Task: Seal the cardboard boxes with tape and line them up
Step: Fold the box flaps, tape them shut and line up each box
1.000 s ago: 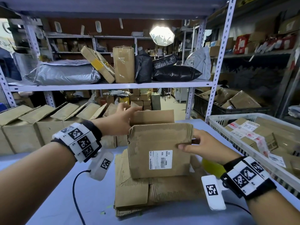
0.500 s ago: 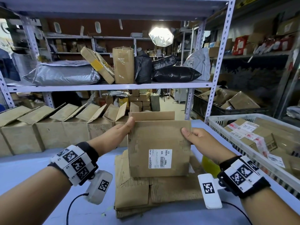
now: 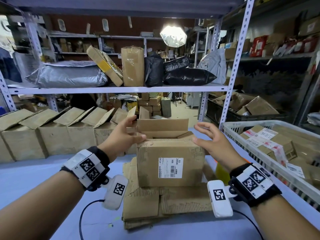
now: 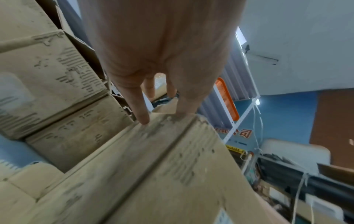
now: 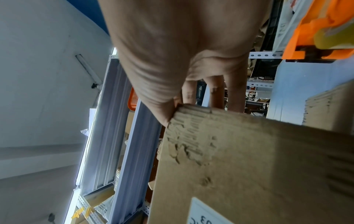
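A brown cardboard box [image 3: 169, 161] with a white label stands on a stack of flattened cardboard [image 3: 173, 201] in the middle of the blue table. Its near flap is folded down and its far flap [image 3: 162, 125] stands upright. My left hand [image 3: 128, 135] is at the box's top left corner, fingers straight, thumb on the near edge. The left wrist view shows its fingertips [image 4: 143, 119] touching the cardboard [image 4: 172, 166]. My right hand [image 3: 207, 137] is at the top right corner, fingers spread in the air. In the right wrist view its thumb [image 5: 164, 116] touches the box corner [image 5: 249, 166].
A row of open-topped boxes [image 3: 52, 135] lines the table's back left. A white basket [image 3: 226, 126] with labelled parcels stands at the right. A yellow and orange tape dispenser [image 3: 220, 170] lies behind my right wrist. A shelf post [image 3: 230, 84] rises behind the box.
The near flap, upright before, is now folded down over the box. Both hands have let go of the flap's edges and spread open at the top corners.
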The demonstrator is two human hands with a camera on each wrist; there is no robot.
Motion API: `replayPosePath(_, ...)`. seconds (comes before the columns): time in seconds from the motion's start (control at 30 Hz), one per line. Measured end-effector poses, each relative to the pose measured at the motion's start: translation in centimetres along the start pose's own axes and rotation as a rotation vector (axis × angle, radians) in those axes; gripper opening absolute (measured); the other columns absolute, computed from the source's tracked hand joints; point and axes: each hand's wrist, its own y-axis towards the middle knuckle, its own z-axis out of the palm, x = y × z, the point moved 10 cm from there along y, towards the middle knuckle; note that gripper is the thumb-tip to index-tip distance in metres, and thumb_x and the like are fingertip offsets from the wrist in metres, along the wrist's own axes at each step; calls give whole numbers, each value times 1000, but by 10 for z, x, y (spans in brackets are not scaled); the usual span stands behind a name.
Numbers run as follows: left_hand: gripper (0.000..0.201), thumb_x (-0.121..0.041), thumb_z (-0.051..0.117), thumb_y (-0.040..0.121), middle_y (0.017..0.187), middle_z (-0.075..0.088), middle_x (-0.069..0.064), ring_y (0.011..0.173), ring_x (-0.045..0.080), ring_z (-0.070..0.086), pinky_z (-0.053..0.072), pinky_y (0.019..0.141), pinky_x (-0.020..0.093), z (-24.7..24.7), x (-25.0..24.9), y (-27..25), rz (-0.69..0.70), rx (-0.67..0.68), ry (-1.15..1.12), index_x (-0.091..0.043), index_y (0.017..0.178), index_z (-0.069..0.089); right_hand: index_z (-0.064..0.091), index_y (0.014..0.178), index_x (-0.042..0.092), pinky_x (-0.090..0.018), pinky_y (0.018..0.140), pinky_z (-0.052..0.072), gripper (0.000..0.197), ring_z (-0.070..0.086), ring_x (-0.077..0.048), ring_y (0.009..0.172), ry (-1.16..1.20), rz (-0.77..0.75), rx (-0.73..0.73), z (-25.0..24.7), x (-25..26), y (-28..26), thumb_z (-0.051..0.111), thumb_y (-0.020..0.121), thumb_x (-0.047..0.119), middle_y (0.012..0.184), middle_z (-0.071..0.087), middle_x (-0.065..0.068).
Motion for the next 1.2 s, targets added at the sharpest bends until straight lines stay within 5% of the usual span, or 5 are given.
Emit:
replayPosePath(0.1, 92, -1, 77, 83, 123, 69, -7, 100, 14, 73, 59, 89, 34, 2, 4, 2, -43, 85, -62, -35, 154, 31, 50, 132, 38, -19, 69, 54, 51, 66, -7, 101, 40, 58, 42, 4, -3, 3, 71, 91, 17, 138, 53, 27)
replayPosePath(0.3, 15, -21, 69, 95, 118, 69, -13, 109, 4, 64, 48, 106, 36, 10, -14, -1, 139, 95, 380, -28, 105, 79, 46, 145, 33, -23, 103, 43, 45, 48, 1, 129, -141, 69, 169, 19, 3, 4, 54, 102, 25, 143, 52, 17)
replayPosePath(0.73, 31, -30, 65, 97, 138, 61, -13, 127, 2, 52, 36, 113, 27, 27, -20, -14, 273, 88, 463, -21, 126, 71, 24, 154, 45, -29, 111, 35, 50, 28, -9, 143, 82, 124, 132, 53, 0, 0, 38, 106, 40, 160, 23, 14)
replayPosePath(0.97, 45, -40, 56, 100, 160, 32, -18, 145, 8, 32, 24, 122, 37, 30, 0, -15, 133, 58, 395, -33, 145, 54, 47, 143, 37, -46, 117, 32, 40, 38, -17, 138, -44, 136, 76, 48, -4, 4, 35, 107, 25, 149, 35, 2)
replayPosePath(1.2, 45, -48, 51, 101, 165, 26, -10, 146, 17, 34, 30, 109, 24, 37, -5, -21, 134, 82, 561, -32, 142, 56, 61, 111, 28, -33, 110, 32, 27, 40, -13, 126, -142, 94, -10, 49, -1, 8, 37, 105, 19, 128, 38, 2)
